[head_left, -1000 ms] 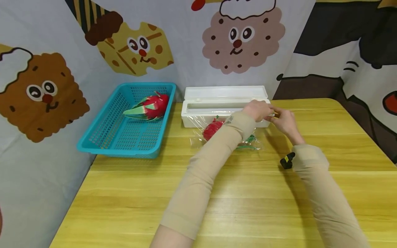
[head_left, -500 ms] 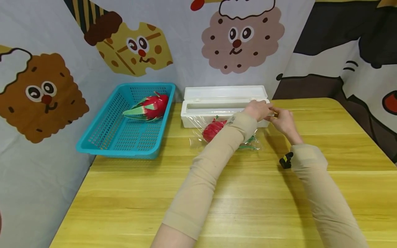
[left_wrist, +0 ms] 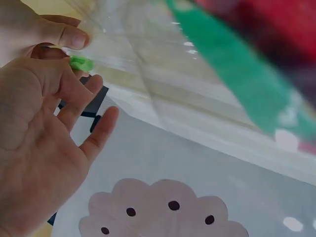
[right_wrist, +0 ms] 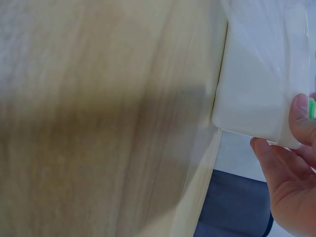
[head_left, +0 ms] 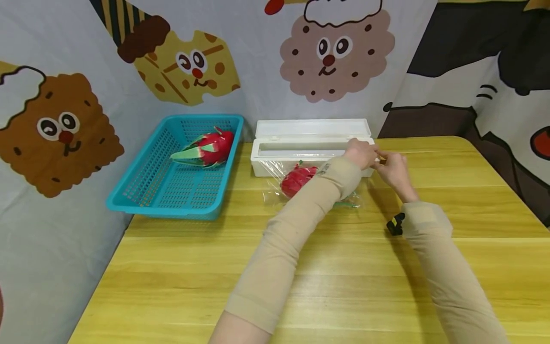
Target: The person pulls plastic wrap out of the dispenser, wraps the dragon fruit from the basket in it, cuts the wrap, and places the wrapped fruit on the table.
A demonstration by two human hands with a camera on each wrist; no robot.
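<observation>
A long white cling film dispenser (head_left: 268,167) stands at the back of the table with its lid raised. In front of it lies a red dragon fruit (head_left: 296,180) under clear cling film (head_left: 271,197), partly hidden by the left sleeve. At the dispenser's right end my left hand (head_left: 361,153) pinches a small green slide cutter (left_wrist: 81,63), its other fingers spread apart. Close beside it, my right hand (head_left: 395,172) grips that same end, with the thumb (right_wrist: 300,111) on the film-covered side and fingertips around the corner.
Left of the dispenser is a blue plastic basket (head_left: 172,210) holding another dragon fruit (head_left: 215,147). A cartoon-printed cloth (head_left: 258,71) hangs behind the wooden table (head_left: 335,286). A small black device (head_left: 395,224) shows at the right cuff.
My left hand and forearm have shifted slightly to the right, showing a bit more of the wrapped dragon fruit. The right hand stays at the dispenser's end.
</observation>
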